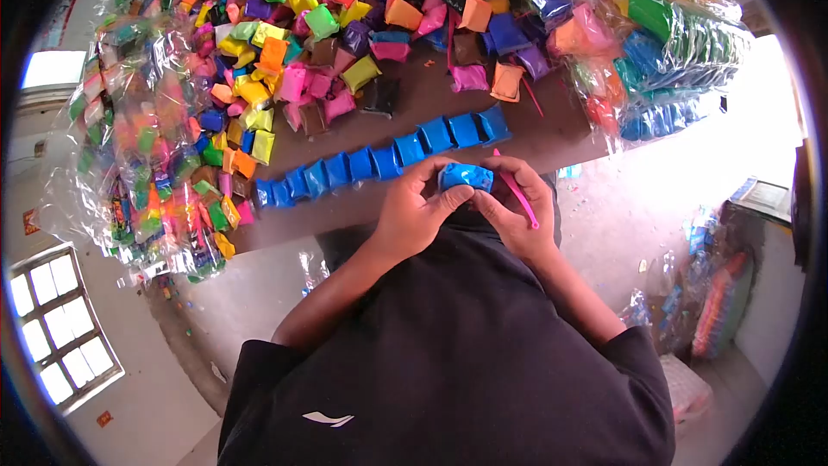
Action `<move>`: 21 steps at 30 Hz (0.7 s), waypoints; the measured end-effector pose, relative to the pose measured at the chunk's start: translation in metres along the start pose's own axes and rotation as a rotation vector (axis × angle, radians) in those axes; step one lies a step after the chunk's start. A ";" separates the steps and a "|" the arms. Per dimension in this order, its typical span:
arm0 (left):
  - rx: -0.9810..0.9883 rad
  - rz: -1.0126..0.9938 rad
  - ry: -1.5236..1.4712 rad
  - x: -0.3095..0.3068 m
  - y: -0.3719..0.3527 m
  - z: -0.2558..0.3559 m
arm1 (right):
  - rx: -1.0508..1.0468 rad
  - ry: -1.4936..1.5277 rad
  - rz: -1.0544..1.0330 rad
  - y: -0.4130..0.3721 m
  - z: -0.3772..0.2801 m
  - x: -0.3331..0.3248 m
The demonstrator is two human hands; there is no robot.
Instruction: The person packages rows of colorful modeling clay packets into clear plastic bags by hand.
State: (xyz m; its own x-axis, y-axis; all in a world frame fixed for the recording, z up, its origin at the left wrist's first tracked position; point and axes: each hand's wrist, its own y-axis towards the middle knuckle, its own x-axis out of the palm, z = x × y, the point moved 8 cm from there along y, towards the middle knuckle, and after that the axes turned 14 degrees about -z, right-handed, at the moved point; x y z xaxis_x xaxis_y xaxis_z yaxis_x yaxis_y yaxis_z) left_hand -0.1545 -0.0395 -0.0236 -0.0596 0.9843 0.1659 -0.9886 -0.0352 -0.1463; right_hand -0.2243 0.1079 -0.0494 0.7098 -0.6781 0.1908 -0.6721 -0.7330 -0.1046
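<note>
Close to my body, at the table's near edge, both hands hold one small blue packet (466,176). My left hand (416,207) is closed on its left side, thumb along the bottom. The fingers of my right hand (523,207) pinch the packet's right side. A thin pink plastic stick (517,192) also sits in my right hand, slanting across the fingers. Just beyond my hands, a strip of joined blue packets (360,166) lies slantwise on the brown table (414,95). What fills the packets cannot be made out.
A large heap of small colored packets (319,22) covers the table's far side and left. Clear plastic bags (129,147) lie at the left. Bagged packet strips (681,43) are stacked at the right. More plastic bags (681,293) lie on the floor at right.
</note>
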 end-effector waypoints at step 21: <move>-0.079 0.013 -0.118 -0.037 -0.051 -0.003 | -0.140 -0.277 -0.294 0.020 -0.053 0.055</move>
State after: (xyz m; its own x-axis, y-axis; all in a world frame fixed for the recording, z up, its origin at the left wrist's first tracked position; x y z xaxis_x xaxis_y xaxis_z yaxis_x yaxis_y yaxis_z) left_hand -0.1014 -0.0736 -0.0257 -0.0932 0.9564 0.2767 -0.9740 -0.0299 -0.2246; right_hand -0.2098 0.0589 0.0109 0.8924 -0.4442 -0.0788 -0.4413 -0.8958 0.0518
